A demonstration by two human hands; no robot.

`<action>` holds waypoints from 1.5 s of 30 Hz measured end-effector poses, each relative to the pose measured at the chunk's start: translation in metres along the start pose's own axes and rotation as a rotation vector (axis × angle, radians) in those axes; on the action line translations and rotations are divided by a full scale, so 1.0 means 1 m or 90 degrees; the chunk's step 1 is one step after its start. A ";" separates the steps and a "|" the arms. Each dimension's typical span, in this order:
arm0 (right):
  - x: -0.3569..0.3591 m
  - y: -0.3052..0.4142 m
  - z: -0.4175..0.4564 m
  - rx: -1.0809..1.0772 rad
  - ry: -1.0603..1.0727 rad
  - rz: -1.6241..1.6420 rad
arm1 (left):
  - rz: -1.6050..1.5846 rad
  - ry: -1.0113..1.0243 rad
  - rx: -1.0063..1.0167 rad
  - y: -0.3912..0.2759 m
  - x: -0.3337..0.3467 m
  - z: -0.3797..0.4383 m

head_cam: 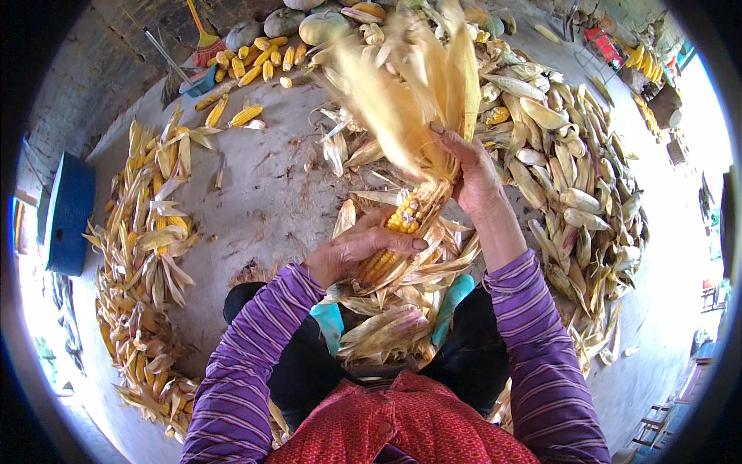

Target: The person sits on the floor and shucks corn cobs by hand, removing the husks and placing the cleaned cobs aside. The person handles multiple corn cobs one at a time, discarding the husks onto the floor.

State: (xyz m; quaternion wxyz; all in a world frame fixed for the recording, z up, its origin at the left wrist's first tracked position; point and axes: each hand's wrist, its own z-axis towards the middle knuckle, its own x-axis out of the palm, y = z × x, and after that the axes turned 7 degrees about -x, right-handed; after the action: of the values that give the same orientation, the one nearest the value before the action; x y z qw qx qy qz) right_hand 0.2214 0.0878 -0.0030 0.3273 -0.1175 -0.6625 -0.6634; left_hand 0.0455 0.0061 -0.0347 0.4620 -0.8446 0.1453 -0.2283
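An ear of yellow corn is held between my two hands, its kernels partly bare and some near the upper end pale or damaged. My left hand is closed around the lower part of the ear, thumb across it. My right hand grips the dry husk leaves at the ear's upper end; the leaves fan upward and are partly blurred. Loose husks lie between my knees, below the ear.
Unhusked ears are heaped on the right. Corn with husks attached forms a long pile on the left. Bare cobs of corn, pumpkins, a broom and a small blue dustpan are farther off. A blue tub stands far left.
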 end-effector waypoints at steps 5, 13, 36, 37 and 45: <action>-0.005 -0.008 0.005 -0.036 0.003 0.048 | 0.028 -0.049 0.250 0.019 -0.005 0.021; 0.000 -0.030 0.019 -0.116 0.194 0.541 | 0.020 -0.101 0.219 0.011 0.032 0.012; -0.311 0.040 -0.382 0.366 -0.252 -0.750 | 0.033 -0.252 -0.136 0.044 0.023 0.015; -0.312 0.034 -0.389 0.382 -0.263 -0.688 | -0.009 -0.159 -0.158 0.065 0.022 0.019; -0.268 0.038 -0.267 0.149 0.067 -1.090 | -0.054 -0.150 -0.080 0.126 -0.006 0.021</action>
State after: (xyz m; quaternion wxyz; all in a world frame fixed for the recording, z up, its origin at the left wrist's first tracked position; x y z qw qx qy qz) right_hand 0.5213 -0.0890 -0.1554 -0.2445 0.4873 -0.5713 -0.6135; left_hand 0.0467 -0.0426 -0.1528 0.4118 -0.8983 0.0686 -0.1374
